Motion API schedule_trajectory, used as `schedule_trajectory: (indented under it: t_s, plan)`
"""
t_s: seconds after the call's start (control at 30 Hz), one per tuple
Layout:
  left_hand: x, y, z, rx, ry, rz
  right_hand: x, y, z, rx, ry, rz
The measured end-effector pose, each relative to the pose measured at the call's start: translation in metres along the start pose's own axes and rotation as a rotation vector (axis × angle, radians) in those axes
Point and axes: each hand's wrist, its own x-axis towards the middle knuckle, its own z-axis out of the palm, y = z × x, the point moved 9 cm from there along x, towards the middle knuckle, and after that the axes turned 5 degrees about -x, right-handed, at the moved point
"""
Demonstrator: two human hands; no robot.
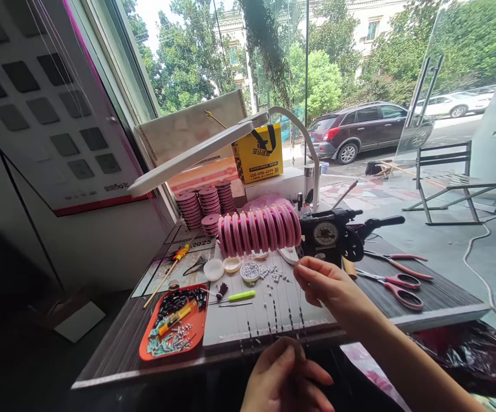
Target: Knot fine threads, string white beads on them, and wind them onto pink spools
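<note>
My left hand [284, 372] is at the table's front edge, thumb and forefinger pinched on a thin line. My right hand [327, 286] is raised above and to the right, its thumb and forefinger closed near the upper stretch of that line; the fingertips hide most of what they grip. Several thin lines strung with dark beads [275, 309] hang down from a row of pink spools [258, 229] over a white board [230, 326]. Behind them, small pearl-grey beads fill a little dish [250, 271], and loose grey beads [274, 273] lie beside it.
An orange tray [196, 337] of black beads and small metal parts stands left. A green-handled tool [242, 295] lies on the board. Scissors [402, 280] and pliers [408, 266] lie right, near a black winding device [329, 234]. A white lamp [205, 149] arches above stacked pink spools [189, 210].
</note>
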Motion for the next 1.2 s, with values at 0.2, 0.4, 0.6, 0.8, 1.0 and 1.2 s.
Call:
schedule_trajectory:
  t_s: [0.2, 0.4, 0.6, 0.8, 1.0, 1.2]
  plan:
    - [0.001, 0.005, 0.003, 0.058, -0.042, 0.023, 0.000, 0.002, -0.001, 0.008, -0.001, 0.003]
    - [-0.002, 0.006, 0.002, 0.012, -0.017, 0.051, 0.000, 0.003, 0.000, -0.005, -0.004, 0.000]
    - [-0.010, 0.007, 0.004, 0.051, 0.102, 0.009, 0.001, 0.003, 0.001, -0.007, -0.015, -0.005]
    - [-0.012, 0.004, -0.001, 0.052, 0.139, -0.025, 0.000, 0.003, 0.000, 0.007, -0.011, -0.007]
    - [-0.014, 0.003, -0.002, 0.060, 0.118, -0.032, 0.001, 0.002, 0.000, -0.002, -0.010, -0.011]
    - [-0.015, -0.001, -0.007, 0.074, 0.111, -0.055, 0.001, 0.005, -0.003, -0.008, -0.003, -0.018]
